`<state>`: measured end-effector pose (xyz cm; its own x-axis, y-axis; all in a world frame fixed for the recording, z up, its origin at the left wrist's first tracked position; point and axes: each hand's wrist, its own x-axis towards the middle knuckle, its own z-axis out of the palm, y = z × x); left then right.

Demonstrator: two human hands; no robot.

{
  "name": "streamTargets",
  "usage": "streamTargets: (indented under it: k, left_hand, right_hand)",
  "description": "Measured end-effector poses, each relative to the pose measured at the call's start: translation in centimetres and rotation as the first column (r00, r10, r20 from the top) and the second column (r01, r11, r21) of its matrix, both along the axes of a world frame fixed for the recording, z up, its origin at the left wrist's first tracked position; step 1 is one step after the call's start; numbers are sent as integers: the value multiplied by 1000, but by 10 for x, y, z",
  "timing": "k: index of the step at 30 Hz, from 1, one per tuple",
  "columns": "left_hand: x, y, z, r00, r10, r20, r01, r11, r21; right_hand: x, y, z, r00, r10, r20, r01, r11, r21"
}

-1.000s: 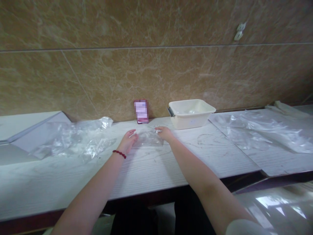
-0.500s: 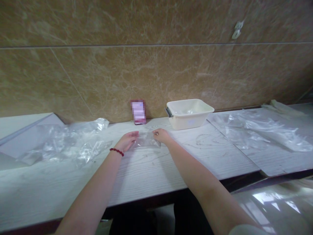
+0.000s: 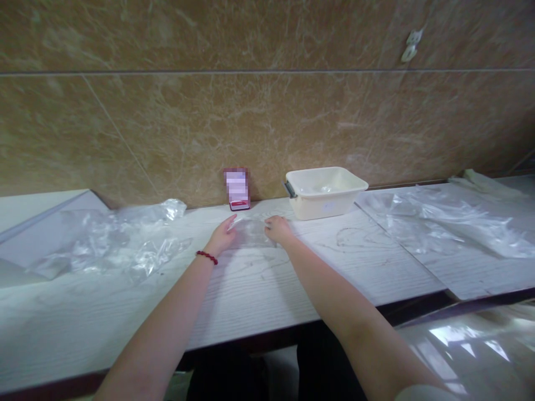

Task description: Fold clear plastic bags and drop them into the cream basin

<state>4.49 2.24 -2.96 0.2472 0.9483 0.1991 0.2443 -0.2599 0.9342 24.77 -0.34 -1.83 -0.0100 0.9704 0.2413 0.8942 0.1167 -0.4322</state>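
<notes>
A small clear plastic bag spans the gap between my two hands, just above or on the white wood-grain table. My left hand, with a red bead bracelet at the wrist, grips the bag's left side between thumb and fingers. On the other side my right hand has its fingers curled in and pinches the bag's right edge. The bag is see-through, and I cannot make out anything inside it. Behind it a phone leans upright against the wall, its screen blurred out.
A cream plastic bin with a grey handle stands right of the phone. Crumpled clear plastic lies to the left by a white sheet-like piece. More clear plastic spreads on the right, with pale cloth-like material behind.
Both hands have moved slightly away from me with the bag. The left hand has shifted a little to the right, and its grip on the bag has altered.
</notes>
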Motion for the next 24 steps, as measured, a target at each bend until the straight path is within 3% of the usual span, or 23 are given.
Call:
streamTargets:
  k: [10, 13, 15, 17, 19, 21, 24]
  left_hand:
    - [2, 5, 5, 988, 84, 133, -96, 992, 86]
    - [1, 5, 8, 988, 154, -12, -147, 963, 224]
    - [1, -2, 13, 963, 154, -220, -66, 930, 362]
    - [4, -13, 18, 871, 73, -486, 156, 897, 414]
    - [10, -28, 22, 703, -31, -711, 379, 862, 337]
    - [18, -41, 24, 564, -27, -825, 439, 856, 272]
    - [27, -52, 23, 467, 45, -883, 406, 877, 259]
  right_hand:
    - [3, 4, -6, 997, 50, -52, -44, 993, 109]
    - [3, 4, -5, 996, 24, -85, -11, 988, 153]
    - [3, 3, -5, 998, -2, -61, 10, 989, 148]
    - [3, 3, -5, 1000, -12, -1, 12, 995, 96]
    - [2, 2, -5, 999, -12, 50, 10, 999, 40]
    - [1, 2, -5, 997, -28, 66, 27, 999, 24]
    - [1, 2, -5, 997, -48, 59, 45, 997, 56]
